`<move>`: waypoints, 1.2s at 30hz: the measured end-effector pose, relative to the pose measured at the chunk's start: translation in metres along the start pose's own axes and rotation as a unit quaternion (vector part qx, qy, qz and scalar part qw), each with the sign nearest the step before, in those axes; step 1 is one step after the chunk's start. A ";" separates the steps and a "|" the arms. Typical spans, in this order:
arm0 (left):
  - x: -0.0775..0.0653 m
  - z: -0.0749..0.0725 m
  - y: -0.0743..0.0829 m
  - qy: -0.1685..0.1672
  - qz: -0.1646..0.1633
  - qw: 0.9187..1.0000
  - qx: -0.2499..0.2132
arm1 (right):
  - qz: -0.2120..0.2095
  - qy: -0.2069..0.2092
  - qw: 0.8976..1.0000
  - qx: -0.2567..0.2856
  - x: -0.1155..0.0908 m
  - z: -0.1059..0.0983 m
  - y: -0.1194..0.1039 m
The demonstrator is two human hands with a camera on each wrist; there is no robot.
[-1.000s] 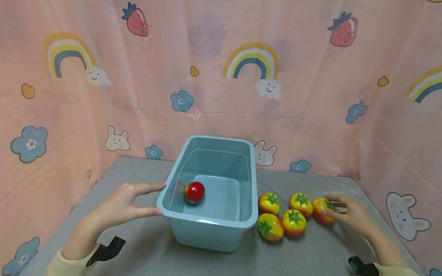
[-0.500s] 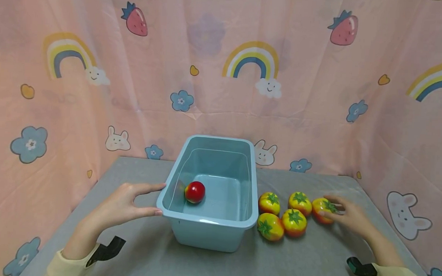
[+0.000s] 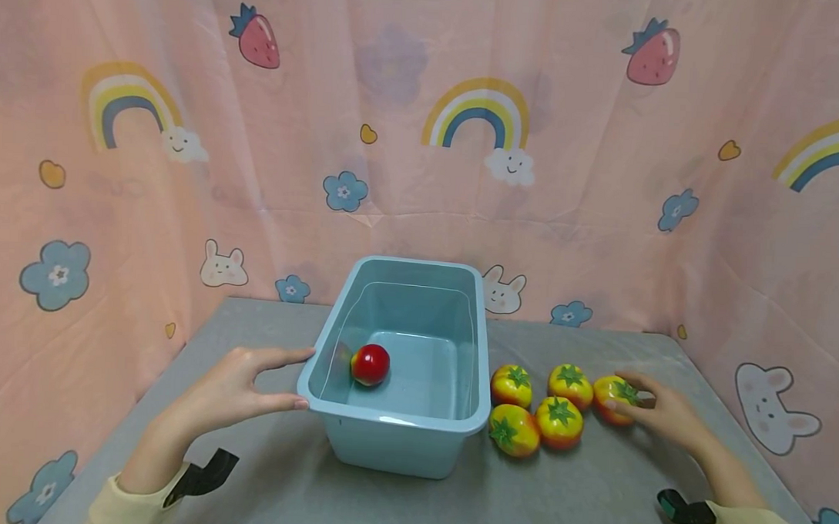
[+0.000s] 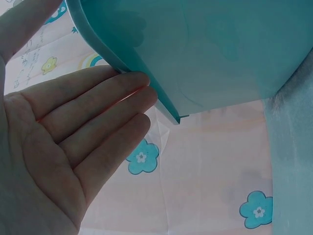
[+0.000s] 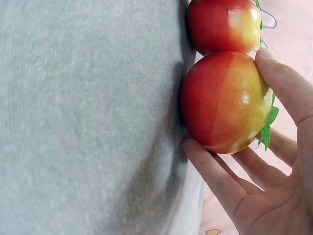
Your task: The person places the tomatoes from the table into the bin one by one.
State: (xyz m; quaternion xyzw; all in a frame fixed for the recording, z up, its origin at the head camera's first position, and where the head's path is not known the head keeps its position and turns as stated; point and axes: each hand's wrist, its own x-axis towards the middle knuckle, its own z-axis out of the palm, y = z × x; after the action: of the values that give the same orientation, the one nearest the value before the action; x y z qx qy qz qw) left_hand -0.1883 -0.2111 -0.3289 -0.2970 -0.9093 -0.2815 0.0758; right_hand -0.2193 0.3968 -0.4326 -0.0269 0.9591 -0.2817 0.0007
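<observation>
Your right hand (image 3: 667, 409) has thumb and fingers clamped on the rightmost tomato (image 5: 222, 103): glossy, red below, yellow above, green leafy crown. It's on the table (image 3: 543, 498), right of the blue bin (image 3: 396, 423). Left hand (image 3: 228, 388): fingers straight, at the left rim; thumb contact hard to tell.

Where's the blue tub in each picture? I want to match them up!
Head: the blue tub is near the middle, in the lower half.
Left wrist: the blue tub fills the upper right part.
Right wrist: it isn't in this picture.
Shared landmark: the pink curtain shows in all three.
</observation>
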 end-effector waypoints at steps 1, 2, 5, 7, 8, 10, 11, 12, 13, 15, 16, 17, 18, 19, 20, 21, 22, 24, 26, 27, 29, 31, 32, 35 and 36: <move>0.000 0.000 0.000 0.000 0.000 1.000 0.000 | -0.002 0.001 1.000 0.002 0.000 0.000 0.000; 0.000 0.000 0.000 0.001 0.000 1.000 0.000 | -0.003 0.003 1.000 0.003 0.000 0.000 0.001; 0.000 0.000 0.000 0.001 -0.001 1.000 0.001 | -0.009 0.008 1.000 0.004 0.000 0.000 0.002; 0.000 0.000 0.000 0.002 -0.001 1.000 0.001 | -0.014 0.012 1.000 0.004 0.000 0.000 0.003; 0.000 0.000 0.000 0.002 -0.001 1.000 0.001 | -0.014 0.013 1.000 0.003 0.000 0.000 0.003; 0.000 0.000 0.000 0.002 -0.001 1.000 0.000 | -0.016 0.015 1.000 0.004 -0.001 0.000 0.003; 0.000 0.000 0.000 0.002 -0.001 1.000 0.000 | -0.016 0.015 1.000 0.004 -0.001 0.000 0.004; 0.000 0.000 0.000 0.002 -0.001 1.000 -0.001 | -0.017 0.016 1.000 0.003 -0.001 0.000 0.004; 0.000 0.001 0.000 0.002 -0.001 1.000 -0.002 | -0.016 0.016 1.000 0.003 -0.001 0.000 0.004; 0.000 0.001 0.000 0.002 -0.001 1.000 -0.004 | -0.015 0.015 1.000 0.003 -0.002 0.000 0.004; 0.000 0.001 0.000 0.002 -0.001 1.000 -0.005 | -0.012 0.013 1.000 0.003 -0.002 0.000 0.004; 0.000 0.001 0.000 0.002 -0.001 1.000 -0.005 | -0.011 0.012 1.000 0.004 -0.002 -0.001 0.004; 0.000 0.001 0.000 0.003 -0.001 1.000 -0.006 | -0.009 0.011 1.000 0.004 -0.002 -0.001 0.004; 0.000 0.001 0.000 0.003 -0.001 1.000 -0.006 | -0.007 0.008 1.000 0.005 -0.003 -0.001 0.004; 0.000 0.001 -0.001 0.003 -0.001 1.000 -0.006 | -0.005 0.006 1.000 0.007 -0.003 -0.002 0.004; 0.000 0.001 -0.001 0.004 -0.001 1.000 -0.006 | -0.002 0.004 1.000 0.010 -0.004 -0.002 0.004; 0.000 0.001 -0.001 0.004 -0.001 1.000 -0.006 | 0.000 0.002 1.000 0.012 -0.004 -0.003 0.003; 0.000 0.002 -0.001 0.004 0.000 1.000 -0.006 | 0.005 0.000 1.000 0.015 -0.006 -0.004 0.003; 0.000 0.002 -0.002 0.005 0.000 1.000 -0.006 | 0.008 -0.001 1.000 0.017 -0.007 -0.005 0.003; -0.001 0.002 -0.002 0.005 0.000 1.000 -0.006 | 0.009 0.000 1.000 0.017 -0.007 -0.006 0.003; -0.001 0.002 -0.002 0.006 0.000 1.000 -0.006 | 0.009 0.003 1.000 0.016 -0.007 -0.007 0.003; -0.001 0.002 -0.001 0.006 -0.001 1.000 -0.008 | 0.006 0.005 1.000 0.016 -0.007 -0.008 0.004; -0.001 0.002 -0.002 0.005 -0.003 1.000 -0.008 | 0.007 0.004 1.000 0.017 -0.007 -0.008 0.004; 0.000 0.001 -0.001 0.004 -0.006 1.000 -0.010 | 0.006 0.005 1.000 0.018 -0.008 -0.010 0.006; 0.000 0.001 -0.001 0.003 -0.007 1.000 -0.010 | 0.006 0.005 1.000 0.019 -0.008 -0.011 0.006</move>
State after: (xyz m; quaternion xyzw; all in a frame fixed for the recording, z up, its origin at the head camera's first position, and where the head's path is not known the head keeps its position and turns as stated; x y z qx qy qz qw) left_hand -0.1888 -0.2113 -0.3307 -0.2909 -0.9080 -0.2923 0.0734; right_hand -0.2120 0.4081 -0.4265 -0.0198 0.9536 -0.3005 -0.0023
